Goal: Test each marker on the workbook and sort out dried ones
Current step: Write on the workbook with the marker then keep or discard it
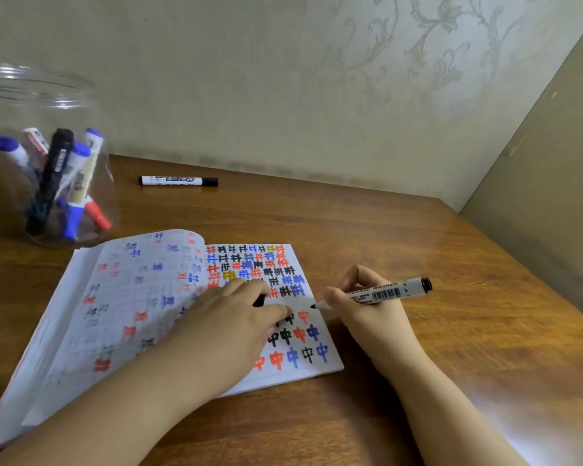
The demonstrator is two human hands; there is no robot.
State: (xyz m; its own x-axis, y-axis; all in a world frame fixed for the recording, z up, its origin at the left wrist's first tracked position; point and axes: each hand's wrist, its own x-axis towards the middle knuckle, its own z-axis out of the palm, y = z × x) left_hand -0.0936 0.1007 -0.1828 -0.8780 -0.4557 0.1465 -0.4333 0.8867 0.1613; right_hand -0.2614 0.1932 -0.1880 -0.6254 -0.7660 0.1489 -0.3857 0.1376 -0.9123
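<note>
As right hand (360,304) grips, marker (377,293) tip points left

— What's out on the desk?
— An open workbook (276,361), right page crowded with red, blue and black test characters. An uncapped white marker (377,294), tip toward nine o'clock, touches that page.
— Others?
— A capped black-ended marker (178,180) lies flat at eleven o'clock; more markers (61,176) stand in the jar (24,95).

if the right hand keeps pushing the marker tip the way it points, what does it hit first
Probably the left hand: the marker in the right hand points left across the workbook, toward the left fingertips. Heights are unclear.
</note>
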